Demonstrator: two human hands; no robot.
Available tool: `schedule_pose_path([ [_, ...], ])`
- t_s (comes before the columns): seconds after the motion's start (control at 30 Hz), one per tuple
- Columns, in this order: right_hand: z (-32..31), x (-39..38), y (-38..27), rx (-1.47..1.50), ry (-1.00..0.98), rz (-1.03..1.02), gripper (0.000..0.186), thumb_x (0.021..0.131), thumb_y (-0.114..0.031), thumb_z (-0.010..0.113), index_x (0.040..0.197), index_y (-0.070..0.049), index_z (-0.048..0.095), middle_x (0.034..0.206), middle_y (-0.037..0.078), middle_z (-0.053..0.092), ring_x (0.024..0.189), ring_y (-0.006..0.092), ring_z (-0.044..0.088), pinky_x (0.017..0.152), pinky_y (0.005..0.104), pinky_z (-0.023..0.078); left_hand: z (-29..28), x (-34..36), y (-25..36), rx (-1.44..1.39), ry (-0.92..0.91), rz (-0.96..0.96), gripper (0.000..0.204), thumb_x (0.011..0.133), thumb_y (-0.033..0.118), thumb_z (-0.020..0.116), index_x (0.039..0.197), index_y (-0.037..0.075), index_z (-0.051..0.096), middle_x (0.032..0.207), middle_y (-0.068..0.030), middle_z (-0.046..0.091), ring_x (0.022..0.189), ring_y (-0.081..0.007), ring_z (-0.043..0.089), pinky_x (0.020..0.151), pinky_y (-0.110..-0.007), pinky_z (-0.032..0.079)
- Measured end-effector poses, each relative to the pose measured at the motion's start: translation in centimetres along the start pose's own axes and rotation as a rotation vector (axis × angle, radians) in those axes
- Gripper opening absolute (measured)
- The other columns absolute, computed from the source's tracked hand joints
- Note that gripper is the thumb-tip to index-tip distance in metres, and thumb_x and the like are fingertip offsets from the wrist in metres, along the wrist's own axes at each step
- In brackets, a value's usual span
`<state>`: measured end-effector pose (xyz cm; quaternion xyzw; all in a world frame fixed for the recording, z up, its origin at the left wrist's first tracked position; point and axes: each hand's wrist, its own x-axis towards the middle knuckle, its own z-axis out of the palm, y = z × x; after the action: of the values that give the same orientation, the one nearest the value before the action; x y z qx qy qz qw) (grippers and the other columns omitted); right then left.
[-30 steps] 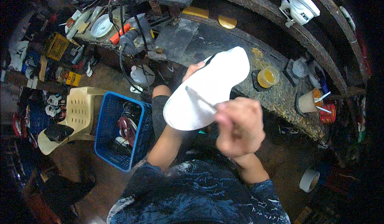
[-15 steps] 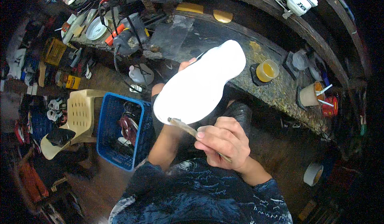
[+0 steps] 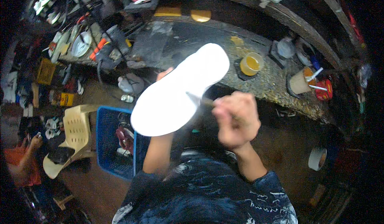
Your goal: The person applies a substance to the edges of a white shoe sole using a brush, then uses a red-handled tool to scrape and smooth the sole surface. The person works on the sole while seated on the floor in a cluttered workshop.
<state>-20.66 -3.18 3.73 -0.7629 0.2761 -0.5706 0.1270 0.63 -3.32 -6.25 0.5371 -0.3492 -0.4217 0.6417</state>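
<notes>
A white shoe sole (image 3: 172,100) is tilted in front of me, its broad flat face turned up. My left hand (image 3: 164,74) grips it from behind; only some fingers show past its far left edge, and the rest is hidden. My right hand (image 3: 239,122), blurred by motion, is closed around a thin brush (image 3: 206,101). The brush's tip lies against the sole's right side, near its narrow middle. Beyond the sole, a clear cup of yellow liquid (image 3: 251,64) stands on the worn bench (image 3: 270,86).
Farther right on the bench is a tub with white-handled sticks (image 3: 300,82), beside a red can (image 3: 323,90). A blue crate (image 3: 100,144) holding shoes stands left of my legs, next to a cream plastic chair (image 3: 76,128). Another person in an orange shirt (image 3: 24,166) is at the far left.
The brush has moved from the sole's near left end up to its right side near the middle. My view has shifted, and the other person's arm now shows at the left.
</notes>
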Motion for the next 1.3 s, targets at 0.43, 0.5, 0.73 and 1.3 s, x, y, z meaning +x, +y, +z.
schedule_pose_path([
  [0.43,-3.4,1.3,8.7,0.623,-0.035,0.332,0.116,0.076,-0.024,0.101,0.164,-0.01,0.027,0.169,0.026,0.035,0.15,0.0417,0.049,0.12,0.0559,0.049,-1.7,-1.9,-1.0,-1.393,-0.667,-0.369,0.08,0.105,0.05,0.064,0.169,0.013,0.034,0.168,-0.0192,0.043,0.155,-0.0398,0.041,0.126,-0.061,0.039],
  [0.5,-2.2,0.7,9.1,0.786,-0.065,0.452,0.141,0.056,-0.018,0.109,0.164,-0.013,0.018,0.173,0.024,0.028,0.162,0.0419,0.03,0.13,0.0567,0.034,-1.5,-3.0,-0.5,-1.276,-0.497,-0.359,0.079,0.107,0.055,0.057,0.17,0.015,0.032,0.169,-0.021,0.041,0.155,-0.0449,0.039,0.121,-0.067,0.042],
  [0.73,-0.4,-0.2,8.7,0.936,0.116,0.524,0.121,0.064,-0.008,0.102,0.16,-0.006,0.028,0.156,0.018,0.053,0.141,0.0303,0.059,0.12,0.0459,0.05,-0.2,-0.4,4.7,-1.328,-1.101,-0.421,0.084,0.108,0.065,0.049,0.171,0.015,0.026,0.173,-0.0266,0.029,0.155,-0.0514,0.038,0.115,-0.071,0.048],
  [1.3,-3.3,2.6,4.3,0.595,-0.038,0.687,0.069,0.094,0.004,0.078,0.151,-0.001,0.04,0.15,0.026,0.059,0.137,0.0317,0.063,0.109,0.0429,0.059,3.1,-3.8,3.0,-0.598,0.049,0.088,0.132,0.075,0.071,0.089,0.173,0.014,0.022,0.176,-0.0119,0.031,0.162,-0.0341,0.03,0.133,-0.055,0.026],
])
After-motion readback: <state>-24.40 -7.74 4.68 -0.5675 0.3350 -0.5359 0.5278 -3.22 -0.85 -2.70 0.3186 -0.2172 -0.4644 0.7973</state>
